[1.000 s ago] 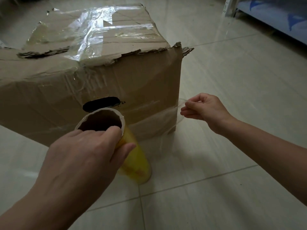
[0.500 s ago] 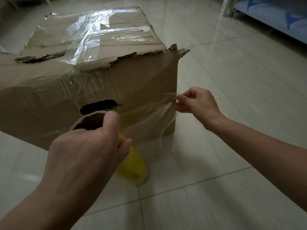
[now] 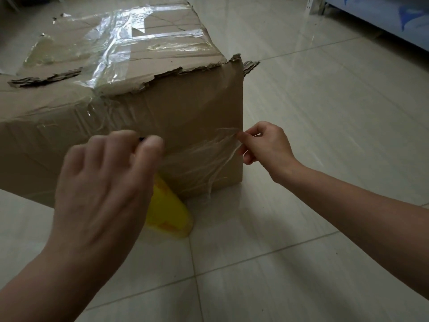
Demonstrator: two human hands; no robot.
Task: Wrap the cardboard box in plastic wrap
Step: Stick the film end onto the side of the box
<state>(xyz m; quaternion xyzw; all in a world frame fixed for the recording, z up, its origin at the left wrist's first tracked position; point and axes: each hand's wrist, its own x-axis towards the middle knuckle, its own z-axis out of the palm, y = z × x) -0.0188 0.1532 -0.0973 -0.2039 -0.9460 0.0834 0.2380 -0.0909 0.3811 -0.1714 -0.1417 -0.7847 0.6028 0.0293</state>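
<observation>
Wrap [image 3: 210, 156], seemingly taut, in right hand [image 3: 267, 145]

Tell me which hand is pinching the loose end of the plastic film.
The right hand, pinching the film at the box's front right corner; the left hand instead grips the yellow roll.

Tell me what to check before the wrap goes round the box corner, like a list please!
1. Pinch: the right hand pinches the film by its end: ok.
2. Reach: the film's end meets the near right corner of the cardboard box: ok.
3. Smoothness: the film lies flat on the box side: not ok, it is wrinkled into strands.
4. Hold: the left hand has the yellow roll firmly: cannot tell, the blurred hand hides the roll's top.
5. Room: the floor beside that corner is free: ok, only bare tiles show.
</observation>
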